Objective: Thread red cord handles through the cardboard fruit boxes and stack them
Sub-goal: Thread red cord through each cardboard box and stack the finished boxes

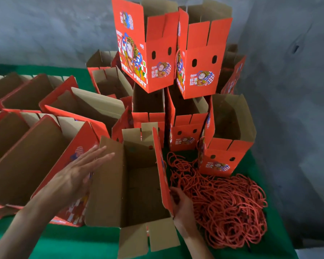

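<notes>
Open box point(138, 186) upright, long axis running away

Open-topped box point(138, 184) accessible from above; crowded left by lying boxes point(26, 146), behind by stacked boxes point(176, 71), right by cord pile point(223, 202).

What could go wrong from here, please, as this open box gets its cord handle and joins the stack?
The stacked boxes stand tall, the top two tilted, so adding another may topple them. The red cords lie in a tangled pile, so the right hand at its edge might drag out several at once. The left hand is flat and grips nothing, so the open box could shift during threading.
</notes>
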`<state>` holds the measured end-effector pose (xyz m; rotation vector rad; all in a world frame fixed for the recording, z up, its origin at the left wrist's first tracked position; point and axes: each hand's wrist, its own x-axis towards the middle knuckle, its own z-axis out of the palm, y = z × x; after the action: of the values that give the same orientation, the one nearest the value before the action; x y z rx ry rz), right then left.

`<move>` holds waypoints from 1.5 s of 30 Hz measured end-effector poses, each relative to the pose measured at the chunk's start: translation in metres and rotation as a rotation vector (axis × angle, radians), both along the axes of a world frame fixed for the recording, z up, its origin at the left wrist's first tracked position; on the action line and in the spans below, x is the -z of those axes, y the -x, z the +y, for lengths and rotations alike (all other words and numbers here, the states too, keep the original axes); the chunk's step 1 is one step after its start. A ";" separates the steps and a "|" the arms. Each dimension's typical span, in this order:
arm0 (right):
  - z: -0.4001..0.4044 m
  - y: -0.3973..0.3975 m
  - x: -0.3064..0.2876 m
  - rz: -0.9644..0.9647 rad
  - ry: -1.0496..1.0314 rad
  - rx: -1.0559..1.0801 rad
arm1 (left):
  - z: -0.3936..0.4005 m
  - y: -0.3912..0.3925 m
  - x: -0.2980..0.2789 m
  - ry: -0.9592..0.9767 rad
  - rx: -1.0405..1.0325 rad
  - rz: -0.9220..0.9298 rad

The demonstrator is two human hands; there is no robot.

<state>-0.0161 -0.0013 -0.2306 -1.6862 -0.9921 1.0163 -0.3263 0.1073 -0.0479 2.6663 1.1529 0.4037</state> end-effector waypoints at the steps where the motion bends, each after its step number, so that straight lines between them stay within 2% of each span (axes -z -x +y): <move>1: 0.000 0.002 -0.002 0.036 -0.003 0.020 | 0.000 -0.001 0.002 -0.012 0.046 0.017; 5: -0.005 0.000 -0.012 0.129 -0.113 0.107 | -0.002 -0.017 0.007 -0.091 0.106 0.155; 8: -0.006 -0.024 -0.007 0.028 -0.108 0.261 | 0.004 -0.033 0.002 -0.197 0.157 0.084; 11: -0.012 -0.048 -0.005 0.050 -0.093 0.468 | 0.005 -0.063 -0.009 -0.333 0.243 -0.003; 14: -0.023 -0.064 -0.003 -0.028 -0.042 0.553 | -0.001 -0.098 -0.025 -0.244 0.253 -0.049; 18: -0.029 -0.073 -0.017 -0.014 -0.075 0.657 | -0.001 -0.123 -0.039 -0.121 0.201 0.016; 21: -0.032 -0.075 -0.027 -0.070 -0.176 0.722 | -0.001 -0.139 -0.049 -0.177 0.191 0.004; 24: -0.037 -0.067 -0.033 -0.088 -0.167 0.703 | -0.004 -0.158 -0.062 -0.286 0.181 0.075; 27: -0.037 -0.051 -0.035 -0.117 -0.173 0.652 | -0.003 -0.166 -0.062 -0.195 0.073 0.201; 31: -0.039 -0.047 -0.042 -0.225 -0.251 0.640 | -0.003 -0.172 -0.062 -0.106 0.037 0.293; 34: -0.037 -0.045 -0.050 -0.373 -0.420 0.586 | -0.002 -0.182 -0.057 -0.071 0.005 0.283; 36: -0.030 -0.036 -0.056 -0.392 -0.523 0.500 | -0.001 -0.191 -0.057 0.013 0.022 0.231; 41: -0.017 -0.011 -0.078 -0.018 -0.399 0.408 | 0.003 -0.207 -0.063 0.282 0.066 0.141; 45: -0.014 -0.014 -0.088 0.136 -0.352 0.325 | 0.011 -0.204 -0.063 0.565 0.040 0.071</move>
<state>-0.0018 -0.0152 -0.1428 -1.4075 -0.7286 0.6859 -0.1225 0.1179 0.0147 2.2144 1.0381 -0.0299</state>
